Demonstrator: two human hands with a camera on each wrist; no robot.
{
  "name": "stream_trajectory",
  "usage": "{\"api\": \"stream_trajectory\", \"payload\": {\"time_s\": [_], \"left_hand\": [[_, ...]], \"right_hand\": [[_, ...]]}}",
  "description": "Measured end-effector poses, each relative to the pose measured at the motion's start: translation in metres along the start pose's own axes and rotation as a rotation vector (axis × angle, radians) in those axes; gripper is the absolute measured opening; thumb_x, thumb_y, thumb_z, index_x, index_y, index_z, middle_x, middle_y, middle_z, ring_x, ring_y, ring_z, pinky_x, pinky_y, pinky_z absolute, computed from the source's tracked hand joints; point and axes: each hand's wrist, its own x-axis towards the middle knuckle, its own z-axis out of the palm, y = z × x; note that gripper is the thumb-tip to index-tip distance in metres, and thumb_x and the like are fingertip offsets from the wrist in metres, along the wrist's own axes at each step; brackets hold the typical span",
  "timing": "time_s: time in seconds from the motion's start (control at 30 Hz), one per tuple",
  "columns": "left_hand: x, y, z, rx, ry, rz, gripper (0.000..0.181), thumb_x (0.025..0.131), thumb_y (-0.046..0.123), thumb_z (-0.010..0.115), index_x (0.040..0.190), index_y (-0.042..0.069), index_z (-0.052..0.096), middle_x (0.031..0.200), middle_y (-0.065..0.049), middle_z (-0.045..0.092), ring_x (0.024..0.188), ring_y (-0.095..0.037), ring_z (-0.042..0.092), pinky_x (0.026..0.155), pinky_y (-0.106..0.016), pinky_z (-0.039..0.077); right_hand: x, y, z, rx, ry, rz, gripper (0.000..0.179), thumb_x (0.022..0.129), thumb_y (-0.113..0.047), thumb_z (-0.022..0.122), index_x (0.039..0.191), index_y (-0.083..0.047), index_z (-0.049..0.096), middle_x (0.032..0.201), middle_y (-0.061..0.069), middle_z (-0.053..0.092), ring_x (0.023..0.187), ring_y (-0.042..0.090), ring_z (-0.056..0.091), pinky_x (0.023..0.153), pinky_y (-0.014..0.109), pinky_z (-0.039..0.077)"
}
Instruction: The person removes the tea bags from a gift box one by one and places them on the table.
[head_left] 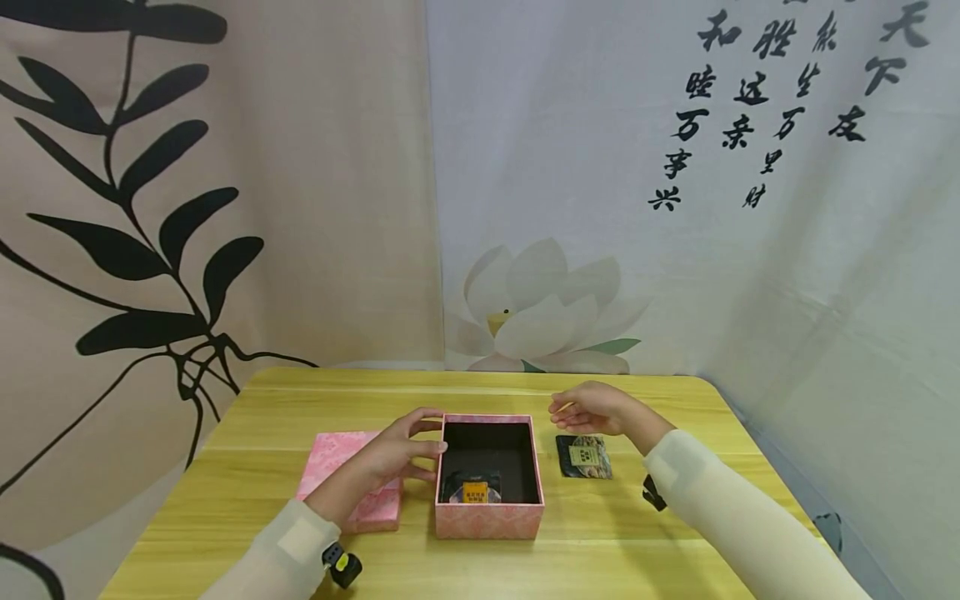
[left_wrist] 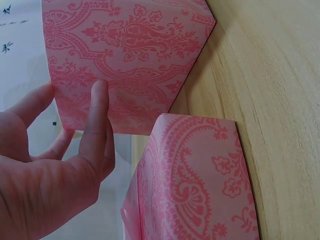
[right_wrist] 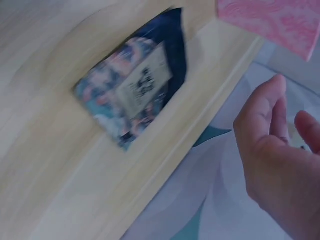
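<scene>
A pink patterned box (head_left: 489,522) with a black inside stands uncovered on the table. My left hand (head_left: 393,454) touches its left side, thumb at the rim; in the left wrist view the fingers (left_wrist: 99,100) lie against the patterned wall (left_wrist: 135,55). Inside the box, toward the front, sits a dark packet with an orange label (head_left: 475,493). To the right of the box lies another small dark packet with a pale label (head_left: 588,457). My right hand (head_left: 600,404) hovers just beyond that packet, fingers loosely curled around nothing.
A pink lid (head_left: 333,458) rests on the table left of the box, partly hidden beneath the left forearm. The yellow wooden table (head_left: 465,575) ends at a back edge before a printed cloth (head_left: 345,183) with leaves, a lotus and writing.
</scene>
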Motion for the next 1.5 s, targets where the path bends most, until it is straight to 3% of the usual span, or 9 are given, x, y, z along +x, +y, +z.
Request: {"api": "stream_trajectory", "payload": {"time_s": [0.27,0.57,0.93,1.3,1.5], "left_hand": [[0.000,0.000,-0.001,0.001,0.004,-0.001,0.067,0.096,0.017,0.075,0.152,0.010,0.039,0.160,-0.026,0.030,0.119,-0.046,0.062,0.082,-0.049,0.063],[0.000,0.001,0.000,-0.007,0.001,0.003,0.061,0.098,0.010,0.069,0.151,0.009,0.039,0.158,-0.026,0.032,0.117,-0.043,0.063,0.082,-0.049,0.063],[-0.001,0.001,0.002,0.003,0.019,-0.003,0.060,0.098,0.009,0.069,0.151,0.009,0.040,0.158,-0.027,0.033,0.117,-0.044,0.063,0.083,-0.050,0.063],[-0.001,0.001,0.000,-0.008,0.000,0.001,0.068,0.095,0.018,0.076,0.151,0.008,0.039,0.158,-0.027,0.033,0.117,-0.046,0.062,0.082,-0.050,0.063],[-0.001,0.001,0.000,-0.011,-0.001,-0.003,0.069,0.094,0.018,0.077,0.151,0.008,0.039,0.158,-0.027,0.032,0.117,-0.046,0.063,0.082,-0.050,0.063]], "right_hand": [[-0.007,-0.020,0.020,0.011,-0.048,-0.042,0.042,0.109,-0.027,0.053,0.125,0.010,0.061,0.095,0.010,0.075,0.081,0.015,0.074,0.076,0.029,0.063],[-0.012,-0.032,0.044,0.019,-0.112,-0.034,0.044,0.108,-0.030,0.055,0.124,0.010,0.063,0.105,0.018,0.075,0.090,0.022,0.076,0.088,0.037,0.062],[-0.013,-0.037,0.064,-0.032,-0.200,-0.044,0.059,0.109,-0.043,0.050,0.130,0.012,0.060,0.124,0.033,0.067,0.102,0.033,0.075,0.099,0.049,0.055],[-0.012,-0.037,0.089,-0.098,-0.236,-0.051,0.069,0.108,-0.053,0.044,0.125,0.010,0.064,0.117,0.029,0.071,0.106,0.038,0.073,0.093,0.046,0.060],[-0.009,-0.036,0.102,-0.127,-0.258,-0.043,0.078,0.109,-0.057,0.038,0.130,0.015,0.059,0.125,0.034,0.065,0.108,0.040,0.072,0.092,0.045,0.061]]}}
